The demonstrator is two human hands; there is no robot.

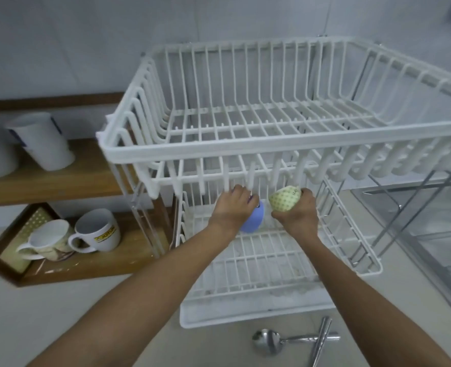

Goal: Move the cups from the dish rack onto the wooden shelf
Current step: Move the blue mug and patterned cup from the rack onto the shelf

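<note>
Both my hands reach into the lower tier of the white two-tier dish rack [372,263]. My left hand [233,205] grips a blue cup [253,221], held tilted above the lower wire floor. My right hand [297,213] grips a pale green patterned cup [283,198], just under the upper tier's front bars. The wooden shelf [92,176] stands at the left. Its top level holds two white cups [43,140]. Its lower level holds a white mug with a yellow label [97,230] and a patterned mug [51,241] leaning on its side.
The rack's upper basket [129,152] overhangs my hands. A white drip tray [245,317] sticks out under the rack. A metal spoon [269,340] and a second metal utensil [321,340] lie on the counter in front. A sink [436,234] lies to the right.
</note>
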